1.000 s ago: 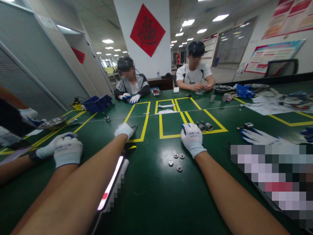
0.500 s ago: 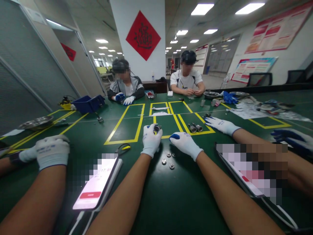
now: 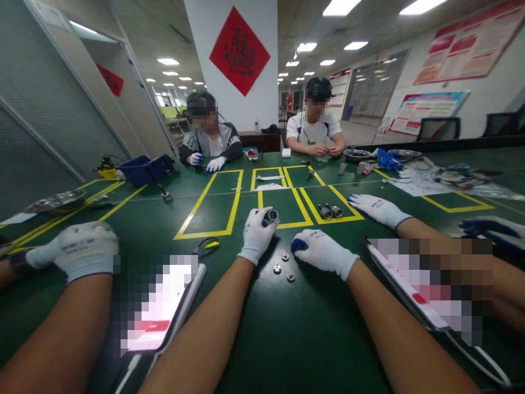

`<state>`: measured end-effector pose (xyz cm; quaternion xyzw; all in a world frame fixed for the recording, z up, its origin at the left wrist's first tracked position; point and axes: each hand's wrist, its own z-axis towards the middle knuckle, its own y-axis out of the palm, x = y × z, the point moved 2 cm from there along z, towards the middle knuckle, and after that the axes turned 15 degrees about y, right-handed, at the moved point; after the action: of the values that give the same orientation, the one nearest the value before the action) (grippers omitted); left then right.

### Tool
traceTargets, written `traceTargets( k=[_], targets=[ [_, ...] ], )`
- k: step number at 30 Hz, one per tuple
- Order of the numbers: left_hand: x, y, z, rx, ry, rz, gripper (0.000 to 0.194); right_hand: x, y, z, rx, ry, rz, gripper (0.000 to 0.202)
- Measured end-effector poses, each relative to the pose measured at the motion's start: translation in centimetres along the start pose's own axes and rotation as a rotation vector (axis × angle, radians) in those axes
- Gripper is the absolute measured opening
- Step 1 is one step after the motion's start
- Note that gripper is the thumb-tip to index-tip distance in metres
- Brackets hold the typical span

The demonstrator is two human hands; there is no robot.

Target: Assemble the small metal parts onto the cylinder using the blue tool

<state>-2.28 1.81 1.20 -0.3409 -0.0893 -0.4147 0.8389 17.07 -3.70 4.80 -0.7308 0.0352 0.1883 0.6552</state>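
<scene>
My left hand [image 3: 258, 235], in a white glove with blue palm, is closed around a hollow metal cylinder [image 3: 272, 216], its round open end tilted up toward me. To the right, my right hand [image 3: 318, 249] is low over the table with its gloved fingers curled together; whatever is between them is hidden. Between my forearms lie three small round metal pieces [image 3: 278, 268], each with a raised centre. Two larger metal cylinders [image 3: 330, 210] lie side by side inside a yellow-taped rectangle beyond my right hand.
Phones flank me, one at left [image 3: 164, 306] and one at right [image 3: 410, 284], with white cables. A black-and-yellow cable loop [image 3: 208, 247] is near the left phone. Co-workers' gloved hands [image 3: 88, 246] rest on both sides. A blue bin [image 3: 145, 171] stands far left.
My right hand has drawn back to the right, and one of the small round pieces near it no longer shows. My left hand has turned the cylinder, so its open end faces me.
</scene>
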Motion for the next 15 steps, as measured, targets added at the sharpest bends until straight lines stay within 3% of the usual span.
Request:
traceTargets(
  k=[6, 15],
  targets=[
    [0.1, 0.4, 0.0, -0.065, -0.016, -0.113, 0.031, 1.1, 2.2, 1.9, 0.278, 0.083, 0.173, 0.025],
    [0.8, 0.8, -0.2, -0.141, -0.013, -0.200, 0.029, 1.2, 3.9, 3.5, 0.670, 0.006, 0.428, 0.021]
  ],
)
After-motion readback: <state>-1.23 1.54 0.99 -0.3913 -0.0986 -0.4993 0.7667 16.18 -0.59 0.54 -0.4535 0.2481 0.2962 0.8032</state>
